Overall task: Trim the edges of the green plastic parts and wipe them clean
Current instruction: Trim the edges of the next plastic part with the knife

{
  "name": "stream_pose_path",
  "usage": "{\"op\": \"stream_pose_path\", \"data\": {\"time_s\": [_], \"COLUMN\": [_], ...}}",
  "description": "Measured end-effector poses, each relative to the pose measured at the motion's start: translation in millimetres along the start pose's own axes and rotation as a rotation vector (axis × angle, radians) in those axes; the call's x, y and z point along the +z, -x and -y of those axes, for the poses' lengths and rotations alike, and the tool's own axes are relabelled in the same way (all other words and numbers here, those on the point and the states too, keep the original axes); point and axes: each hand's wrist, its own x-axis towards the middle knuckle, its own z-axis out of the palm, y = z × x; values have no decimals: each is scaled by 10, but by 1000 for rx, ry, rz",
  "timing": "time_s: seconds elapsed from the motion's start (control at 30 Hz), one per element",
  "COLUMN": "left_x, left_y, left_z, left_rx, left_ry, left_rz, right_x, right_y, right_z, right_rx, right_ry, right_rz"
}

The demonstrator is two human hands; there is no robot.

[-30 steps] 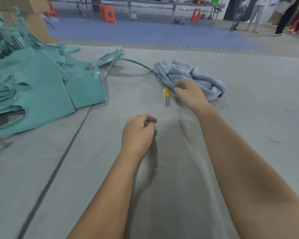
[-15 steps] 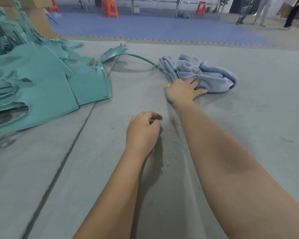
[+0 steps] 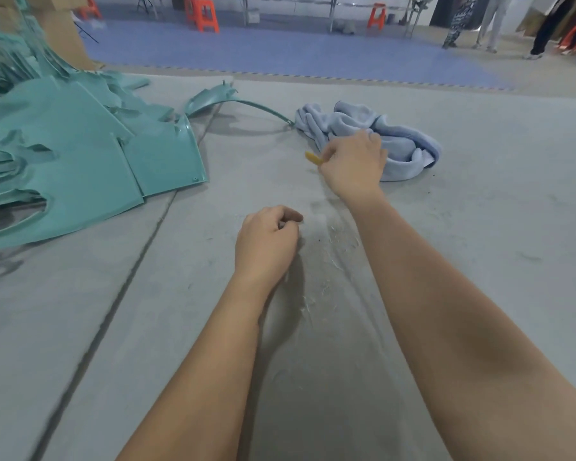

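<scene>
A pile of green plastic parts (image 3: 67,161) lies on the grey table at the left. One curved green part (image 3: 226,98) rests apart near the crumpled light-blue cloth (image 3: 403,141). My right hand (image 3: 353,164) is closed around a yellow utility knife (image 3: 313,158), whose yellow end sticks out to the left, just in front of the cloth. My left hand (image 3: 266,241) rests as a loose fist on the table nearer to me, with nothing visible in it.
Pale plastic shavings (image 3: 336,241) lie scattered on the grey table (image 3: 479,227) between my arms. A dark seam (image 3: 140,257) runs across the tabletop. Beyond the table are a blue floor mat, orange stools (image 3: 202,11), cardboard boxes at the far left and people standing at the far right.
My right hand reached the knife lying beside the cloth, covered it, then closed on it and lifted it. My left fist stayed in place.
</scene>
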Motion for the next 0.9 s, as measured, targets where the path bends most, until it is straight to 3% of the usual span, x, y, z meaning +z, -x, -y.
{"op": "stream_pose_path", "data": {"time_s": [0.07,0.17,0.27,0.37,0.47,0.57,0.67,0.77,0.9], "left_x": [-1,-35,-129,-173,-135,-124,-198,-440,-1034], "left_y": [19,83,163,228,285,300,262,162,-10], "left_z": [-21,-124,-225,-246,-213,-157,-102,-31,201], "left_rx": [-26,-45,-42,-63,-29,32,27,4,28], "left_ry": [80,331,578,618,460,308,208,71,-429], "left_rz": [-19,-106,-183,-156,-105,-130,-225,-351,-543], "right_x": [-94,-204,-227,-243,-278,-251,-207,-198,-156], "right_y": [230,639,980,1178,1314,1445,1512,1489,1524], "right_z": [22,150,188,170,187,249,346,555,932], "right_rx": [4,73,37,99,132,85,103,155,83], "right_ry": [-333,-803,-885,-1059,-1175,-1044,-936,-1017,-1061], "right_rz": [-120,-69,-90,-37,-41,-101,-81,-47,32]}}
